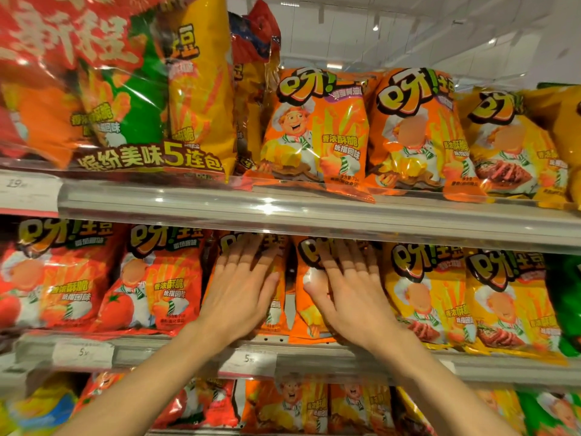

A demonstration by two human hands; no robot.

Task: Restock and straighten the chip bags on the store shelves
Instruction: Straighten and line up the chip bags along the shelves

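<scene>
Left hand: the left hand (239, 294) is lying flat, fingers straight and slightly spread, pressing on the front of an orange bag (276, 309) on the middle shelf (345, 354); it is gripping nothing.
Right hand: the right hand (349, 294) is lying flat the same way, fingers straight, pressing on the next orange bag (306, 313) just to the right; thumb is touching the bag's white patch.
Gap: the two pressed bags are standing side by side at the shelf's middle, with a narrow dark slit showing between them.
Neighbours: red tomato bags (157, 278) are standing to the left, yellow steak bags (424, 294) to the right, a green bag (566, 303) at the right edge.
Top shelf: orange bags with a cartoon chef (314, 130) are leaning over the front rail (283, 212); a clear multipack (125, 89) at the left is reading "缤纷美味5连包".
Writing: bags are showing "呀!土豆" and "香浓酥脆"; price tags (248, 360) on the middle shelf's edge are reading "5".
Bottom shelf: more orange bags (283, 407) are showing below the forearms, partly hidden.
</scene>
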